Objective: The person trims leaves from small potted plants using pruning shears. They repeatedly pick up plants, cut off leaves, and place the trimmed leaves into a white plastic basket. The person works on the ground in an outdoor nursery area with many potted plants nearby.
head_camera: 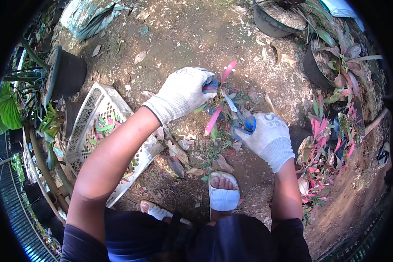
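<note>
My left hand (pixel 193 86), in a white knit glove with blue-coated fingers, pinches part of a small plant with pink and green leaves (pixel 213 122). My right hand (pixel 263 132), gloved the same way, is closed around a pair of scissors or snips (pixel 231 104). The metal blades point up and left, right beside the plant's stem and close to my left fingertips. Whether they touch the stem cannot be told. One pink leaf (pixel 228 70) stands up above the blades. My left fingers hide the gripped part.
A white perforated plastic crate (pixel 118 98) holding pink and green cuttings (pixel 106 127) stands tilted at left. Black pots (pixel 70 73) are at both sides. Pink-leaved plants (pixel 321 131) lie heaped at right. A plastic sack (pixel 86 16) lies ahead. Dry leaves (pixel 178 152) litter the soil near my sandalled feet (pixel 223 196).
</note>
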Demonstrator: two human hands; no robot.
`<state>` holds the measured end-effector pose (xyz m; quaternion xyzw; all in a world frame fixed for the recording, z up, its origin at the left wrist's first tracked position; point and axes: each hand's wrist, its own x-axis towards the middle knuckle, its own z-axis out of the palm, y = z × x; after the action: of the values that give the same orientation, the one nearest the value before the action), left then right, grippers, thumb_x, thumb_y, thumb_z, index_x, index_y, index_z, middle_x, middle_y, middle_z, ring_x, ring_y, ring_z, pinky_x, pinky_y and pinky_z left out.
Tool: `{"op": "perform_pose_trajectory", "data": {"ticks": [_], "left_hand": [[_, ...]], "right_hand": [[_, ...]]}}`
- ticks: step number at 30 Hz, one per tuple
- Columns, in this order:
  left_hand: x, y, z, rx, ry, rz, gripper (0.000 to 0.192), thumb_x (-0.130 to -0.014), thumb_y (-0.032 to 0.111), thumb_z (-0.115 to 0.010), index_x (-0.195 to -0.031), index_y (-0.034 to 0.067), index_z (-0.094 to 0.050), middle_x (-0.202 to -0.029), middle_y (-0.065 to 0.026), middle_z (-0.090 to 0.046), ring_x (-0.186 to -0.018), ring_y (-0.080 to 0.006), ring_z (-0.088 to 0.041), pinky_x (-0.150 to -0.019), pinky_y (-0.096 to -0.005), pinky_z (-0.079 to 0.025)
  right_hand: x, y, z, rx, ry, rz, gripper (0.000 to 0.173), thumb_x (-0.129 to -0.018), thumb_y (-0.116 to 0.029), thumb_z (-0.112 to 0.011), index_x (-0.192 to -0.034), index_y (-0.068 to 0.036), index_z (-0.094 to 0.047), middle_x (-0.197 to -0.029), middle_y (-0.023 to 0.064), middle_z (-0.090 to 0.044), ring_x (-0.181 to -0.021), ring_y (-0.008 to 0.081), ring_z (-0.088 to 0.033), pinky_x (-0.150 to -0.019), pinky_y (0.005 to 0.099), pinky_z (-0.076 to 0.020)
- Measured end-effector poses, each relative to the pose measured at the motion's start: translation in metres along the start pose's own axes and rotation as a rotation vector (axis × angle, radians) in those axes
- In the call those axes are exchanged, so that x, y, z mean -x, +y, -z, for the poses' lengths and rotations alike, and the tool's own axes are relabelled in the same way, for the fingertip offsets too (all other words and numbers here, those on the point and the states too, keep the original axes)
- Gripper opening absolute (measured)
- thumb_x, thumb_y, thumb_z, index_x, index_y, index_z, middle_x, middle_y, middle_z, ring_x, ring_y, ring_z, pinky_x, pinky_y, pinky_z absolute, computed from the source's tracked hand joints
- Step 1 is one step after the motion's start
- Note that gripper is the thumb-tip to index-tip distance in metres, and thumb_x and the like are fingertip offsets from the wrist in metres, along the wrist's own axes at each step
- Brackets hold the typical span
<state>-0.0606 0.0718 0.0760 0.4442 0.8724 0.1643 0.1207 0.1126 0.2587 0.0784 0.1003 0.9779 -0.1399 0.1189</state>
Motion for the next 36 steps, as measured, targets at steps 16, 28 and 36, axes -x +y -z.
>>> {"op": "perform_pose_trajectory", "data": {"ticks": [16, 28, 36], "left_hand": [[-0.003, 0.008, -0.001, 0.073, -0.034, 0.090, 0.025, -0.088, 0.030, -0.074, -0.096, 0.007, -0.072, -0.090, -0.0170, -0.071, -0.089, -0.0372, -0.070, -0.082, -0.0464, -0.055], [0.086, -0.012, 0.087, -0.141, 0.104, 0.138, 0.027, -0.086, 0.021, -0.078, -0.105, 0.004, -0.069, -0.095, -0.0159, -0.069, -0.087, -0.0357, -0.069, -0.079, -0.0424, -0.055], [0.217, -0.045, 0.098, -0.381, -0.523, 0.504, 0.026, -0.082, 0.019, -0.079, -0.103, 0.007, -0.072, -0.097, -0.0152, -0.069, -0.087, -0.0344, -0.070, -0.079, -0.0456, -0.056]], "right_hand": [[-0.008, -0.007, 0.002, 0.027, -0.080, -0.028, 0.048, -0.084, -0.054, -0.074, -0.100, -0.009, -0.073, -0.091, 0.0153, -0.073, -0.090, 0.0358, -0.071, -0.083, 0.0478, -0.0558], [0.029, 0.041, -0.007, -0.452, 0.041, 0.033, 0.030, -0.088, -0.031, -0.080, -0.093, -0.002, -0.074, -0.081, 0.0102, -0.073, -0.075, 0.0296, -0.069, -0.073, 0.0409, -0.0542], [0.069, 0.078, -0.047, -1.686, -0.524, -0.207, 0.035, -0.088, -0.031, -0.079, -0.087, 0.003, -0.072, -0.066, 0.0010, -0.063, -0.048, 0.0049, -0.047, -0.044, 0.0222, -0.0323]]}}
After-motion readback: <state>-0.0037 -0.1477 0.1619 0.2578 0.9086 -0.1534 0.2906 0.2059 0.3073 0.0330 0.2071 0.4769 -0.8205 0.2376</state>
